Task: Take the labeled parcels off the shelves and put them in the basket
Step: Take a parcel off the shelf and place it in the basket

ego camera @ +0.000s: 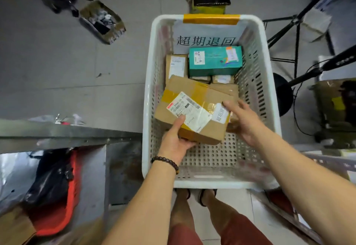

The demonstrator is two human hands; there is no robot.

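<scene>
The left hand [174, 142] has a firm grip on the brown parcel [194, 108], thumb on top, the right hand [244, 119] holds its right end, and it hangs sideways, tilted, inside the basket [212, 184].

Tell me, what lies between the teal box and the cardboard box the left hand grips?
Two small labelled brown parcels, side by side, lie between the teal box and the cardboard box, as the head view shows.
</scene>
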